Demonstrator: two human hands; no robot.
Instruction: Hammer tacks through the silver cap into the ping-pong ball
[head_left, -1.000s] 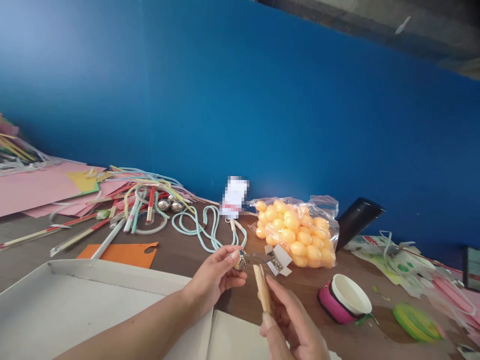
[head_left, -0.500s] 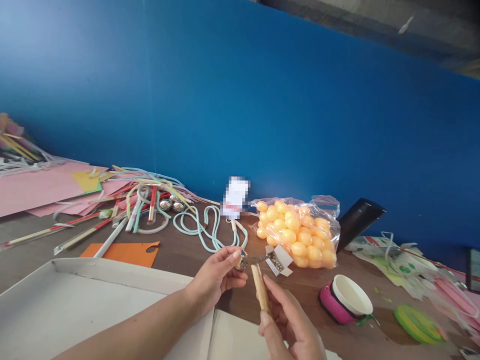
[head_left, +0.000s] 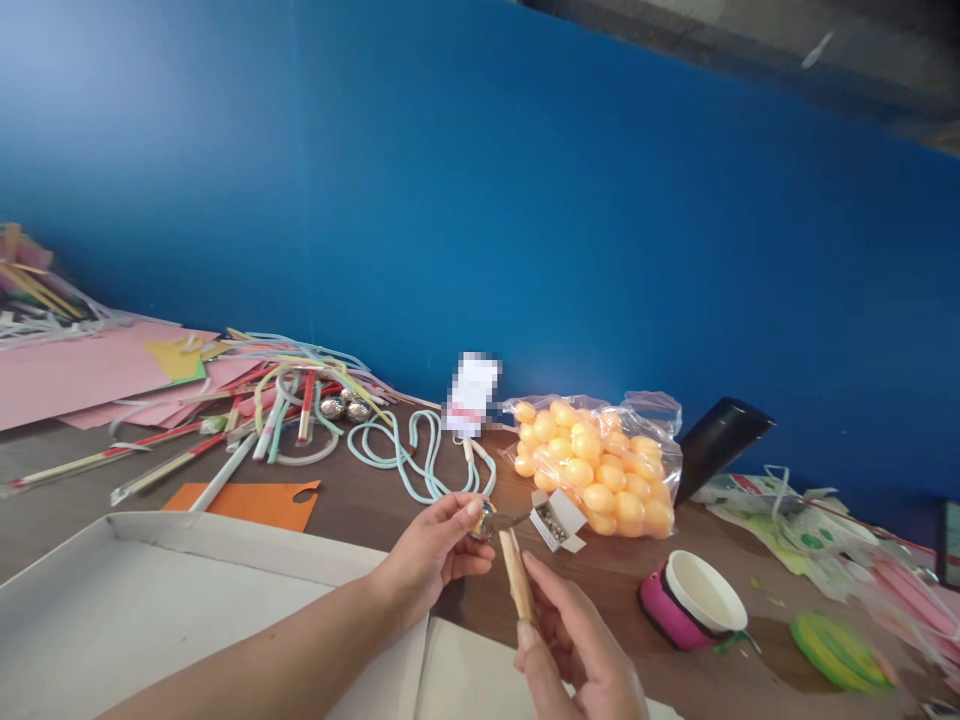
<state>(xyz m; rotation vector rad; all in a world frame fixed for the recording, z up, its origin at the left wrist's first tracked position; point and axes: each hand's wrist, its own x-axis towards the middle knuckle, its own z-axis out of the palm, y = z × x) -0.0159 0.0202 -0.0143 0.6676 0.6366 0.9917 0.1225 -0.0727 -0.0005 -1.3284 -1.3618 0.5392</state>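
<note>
My left hand [head_left: 439,545] pinches a small shiny silver ball [head_left: 484,522] between thumb and fingertips; its far side is partly covered by the fingers. My right hand [head_left: 574,645] is closed round a pale wooden stick [head_left: 517,580], whose upper end points at the ball and stands just right of it. A thin dark strip shows near the stick's top, too small to make out. Just beyond the stick, an opened small white box [head_left: 556,520] holds several tiny metallic pieces. A plastic bag of orange balls [head_left: 592,460] lies behind the box.
A white tray [head_left: 187,590] lies at left, near an orange sheet [head_left: 255,505]. Behind are coloured tubes [head_left: 300,370], silver balls [head_left: 345,407] and a light-blue cord [head_left: 386,455]. To the right stand a pink-wrapped cup [head_left: 690,600] and black cylinder [head_left: 724,440]. A blue wall [head_left: 480,200] backs the table.
The wooden stick's upper end has shifted slightly left, closer to the silver ball, along with my right hand. My left hand keeps its pinch in nearly the same place.
</note>
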